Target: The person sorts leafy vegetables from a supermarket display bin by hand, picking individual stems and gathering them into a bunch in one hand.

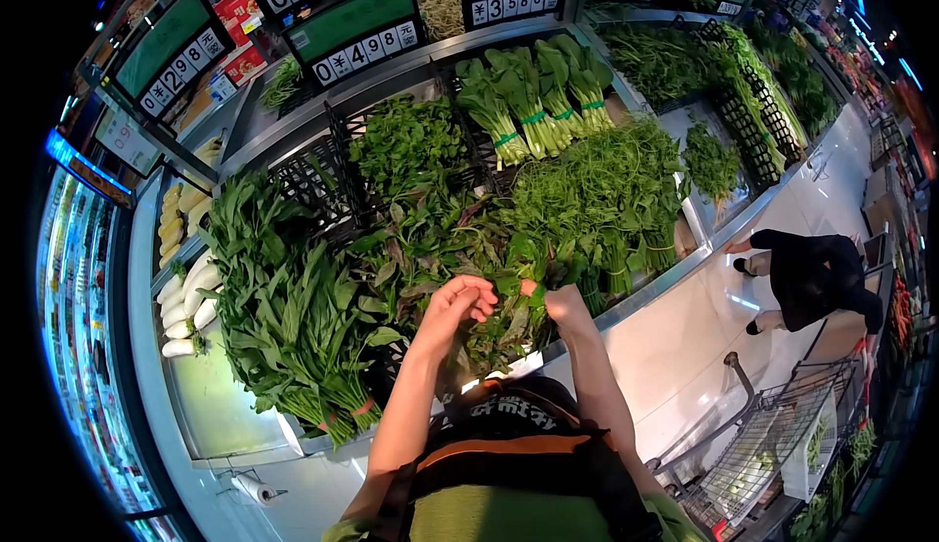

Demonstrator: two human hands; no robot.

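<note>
At the front edge of a produce display, my right hand (pixel 561 305) is closed around green leafy stems (pixel 530 278), with its fingers mostly hidden behind the hand and leaves. Close by on the left, my left hand (pixel 462 303) has loosely curled fingers, and nothing shows in it. Both hands are over a heap of purple-green leafy vegetables (pixel 430 234). Bundled long-leaf greens (pixel 303 317) lie to the left of my left hand. Fine-leaved greens (pixel 597 185) are piled beyond my right hand.
Bok choy bunches (pixel 528 102) with green ties lie at the back, below price signs (pixel 357 33). White radishes (pixel 191 293) are on the left. To the right, a person in dark clothes (pixel 817 273) stands in the aisle near a shopping cart (pixel 763 444).
</note>
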